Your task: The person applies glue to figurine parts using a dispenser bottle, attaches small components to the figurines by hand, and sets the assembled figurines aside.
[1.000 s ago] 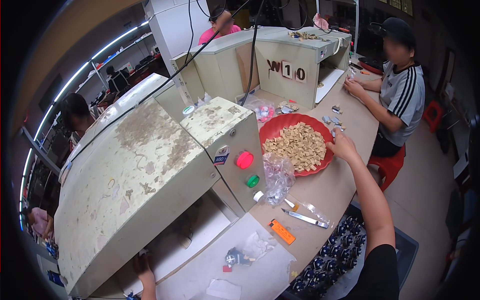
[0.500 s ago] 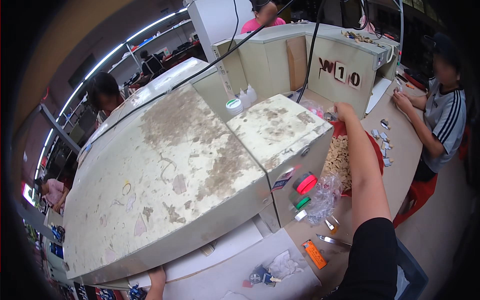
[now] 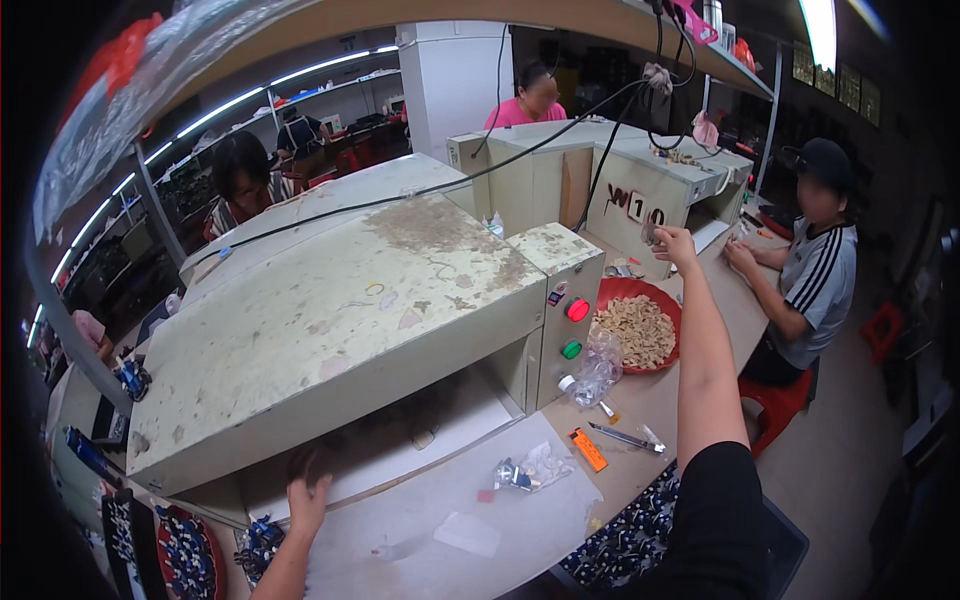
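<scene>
My right arm reaches far over the table, and my right hand (image 3: 674, 246) is raised with its fingers pinched round a small greyish piece (image 3: 650, 235) too small to name. It is beyond a red bowl (image 3: 672, 300) full of small beige pieces (image 3: 636, 333). At the lower left, my left hand (image 3: 306, 494) is at the low opening of a stained cream metal machine (image 3: 340, 290), over its white bed (image 3: 372, 470). Its fingers are apart with nothing seen in them. On the sheet beside it lie a crumpled white tissue (image 3: 545, 466) and a small silver-blue part (image 3: 512, 474).
An orange box (image 3: 588, 450), a knife (image 3: 625, 436) and a clear plastic bag (image 3: 597, 375) lie near the machine's red button (image 3: 577, 309). A tray of dark blue parts (image 3: 625, 535) is by my right arm. A co-worker (image 3: 815, 260) sits at the right; cables hang overhead.
My view has tilted up. My right hand has come up from behind the bowl with the small piece. My left hand, partly hidden under the machine's edge before, now shows more fully at the opening.
</scene>
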The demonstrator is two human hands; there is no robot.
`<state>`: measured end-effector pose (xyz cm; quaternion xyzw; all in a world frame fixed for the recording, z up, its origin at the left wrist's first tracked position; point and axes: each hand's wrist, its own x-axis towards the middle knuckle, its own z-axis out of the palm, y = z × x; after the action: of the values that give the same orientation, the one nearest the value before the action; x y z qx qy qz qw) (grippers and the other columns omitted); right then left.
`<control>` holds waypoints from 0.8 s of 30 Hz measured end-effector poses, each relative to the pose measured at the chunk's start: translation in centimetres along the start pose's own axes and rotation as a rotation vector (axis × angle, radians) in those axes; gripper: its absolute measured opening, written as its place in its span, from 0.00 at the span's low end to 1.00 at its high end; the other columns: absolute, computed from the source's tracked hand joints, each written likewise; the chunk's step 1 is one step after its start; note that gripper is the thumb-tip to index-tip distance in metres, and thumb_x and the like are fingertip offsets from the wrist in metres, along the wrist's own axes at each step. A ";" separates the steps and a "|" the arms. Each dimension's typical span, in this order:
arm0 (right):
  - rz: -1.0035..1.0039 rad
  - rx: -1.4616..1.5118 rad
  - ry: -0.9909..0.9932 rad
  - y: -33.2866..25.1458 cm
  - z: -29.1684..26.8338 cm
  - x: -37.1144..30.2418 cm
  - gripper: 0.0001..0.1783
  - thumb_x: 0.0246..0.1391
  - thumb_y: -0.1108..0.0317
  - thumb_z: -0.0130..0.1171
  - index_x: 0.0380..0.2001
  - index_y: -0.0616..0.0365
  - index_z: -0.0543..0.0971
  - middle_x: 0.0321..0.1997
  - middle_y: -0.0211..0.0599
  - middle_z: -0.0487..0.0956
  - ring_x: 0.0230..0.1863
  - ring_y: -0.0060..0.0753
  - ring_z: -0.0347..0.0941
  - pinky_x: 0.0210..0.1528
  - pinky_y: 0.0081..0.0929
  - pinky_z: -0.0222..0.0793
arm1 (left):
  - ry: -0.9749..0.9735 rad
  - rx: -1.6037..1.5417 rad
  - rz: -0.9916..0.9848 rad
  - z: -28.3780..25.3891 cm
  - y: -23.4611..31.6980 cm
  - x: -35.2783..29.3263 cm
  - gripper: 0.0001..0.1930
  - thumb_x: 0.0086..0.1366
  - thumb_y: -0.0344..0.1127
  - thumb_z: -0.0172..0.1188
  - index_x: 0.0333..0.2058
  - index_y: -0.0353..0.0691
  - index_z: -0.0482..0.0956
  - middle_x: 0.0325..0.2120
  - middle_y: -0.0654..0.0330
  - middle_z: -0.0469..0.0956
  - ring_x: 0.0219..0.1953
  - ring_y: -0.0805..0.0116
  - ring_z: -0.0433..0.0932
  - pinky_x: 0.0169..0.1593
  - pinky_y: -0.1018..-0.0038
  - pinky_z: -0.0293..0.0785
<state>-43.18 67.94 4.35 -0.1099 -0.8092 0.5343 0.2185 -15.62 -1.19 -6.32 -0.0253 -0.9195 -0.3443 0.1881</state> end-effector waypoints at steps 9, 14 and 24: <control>-0.054 0.219 -0.037 -7.4 -2.4 -8.2 0.12 0.54 0.67 0.50 0.38 0.65 0.74 0.29 0.39 0.77 0.26 0.30 0.77 0.26 0.20 0.74 | 0.011 -0.191 -0.032 -8.0 1.2 -9.5 0.15 0.50 0.24 0.54 0.39 0.32 0.71 0.38 0.52 0.72 0.42 0.59 0.70 0.47 0.72 0.65; 0.112 0.152 -0.035 -2.6 -1.4 -8.2 0.13 0.54 0.66 0.51 0.39 0.64 0.72 0.31 0.40 0.76 0.28 0.32 0.77 0.28 0.20 0.75 | 0.037 0.041 0.243 -7.1 5.0 -10.8 0.12 0.49 0.22 0.52 0.35 0.32 0.72 0.35 0.51 0.73 0.41 0.55 0.72 0.48 0.68 0.65; 0.221 0.262 0.151 7.1 4.4 2.5 0.16 0.55 0.60 0.47 0.37 0.64 0.72 0.32 0.44 0.74 0.29 0.35 0.75 0.32 0.25 0.75 | 0.009 0.121 0.114 -1.9 5.8 -7.6 0.10 0.59 0.29 0.50 0.38 0.32 0.75 0.38 0.48 0.75 0.43 0.53 0.72 0.49 0.66 0.64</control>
<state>-47.83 68.30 -3.02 -0.2085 -0.6970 0.6460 0.2312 -6.96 2.59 -4.14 -0.0645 -0.9348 -0.2771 0.2128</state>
